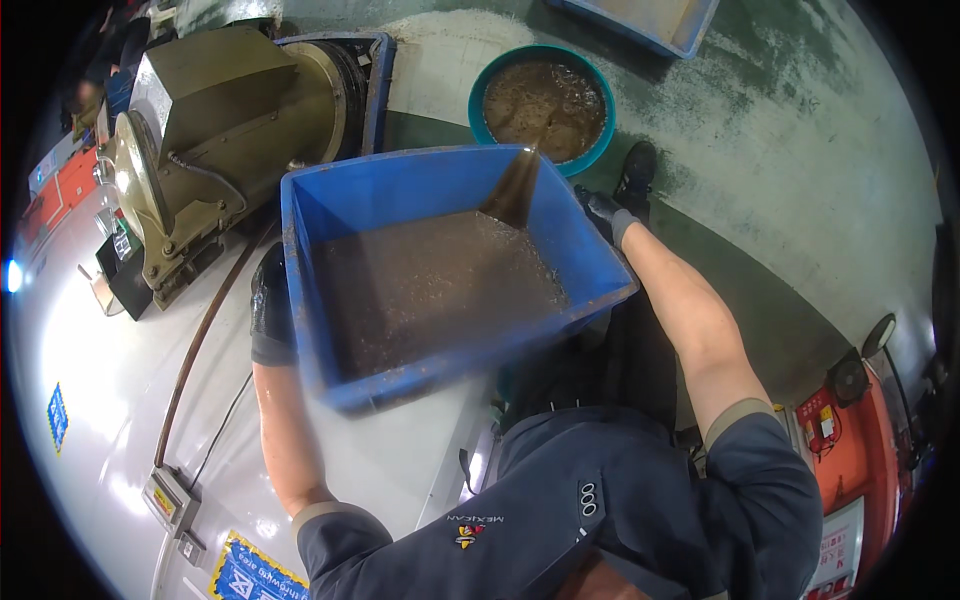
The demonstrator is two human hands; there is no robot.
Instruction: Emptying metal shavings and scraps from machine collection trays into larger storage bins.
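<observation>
A rectangular blue plastic tub (400,190) is held up in front of me, tilted toward its far right corner. Murky brown water (430,290) covers its bottom and runs over that corner. Below the corner, a round teal basin (608,125) on the floor catches the stream and contains more brown, gritty water. My left hand (270,310), in a wet black glove, grips the tub's left side. On the right side, near the pouring corner, my gloved right hand (605,210) grips the tub; the tub wall hides part of its fingers.
A large olive-green drum-shaped machine (230,110) stands at the far left. A brown hose (205,330) runs across the pale surface to a small box (172,500). Another blue tub (645,25) sits at the top. My dark shoe (637,165) is beside the basin. Red equipment (855,440) is at right.
</observation>
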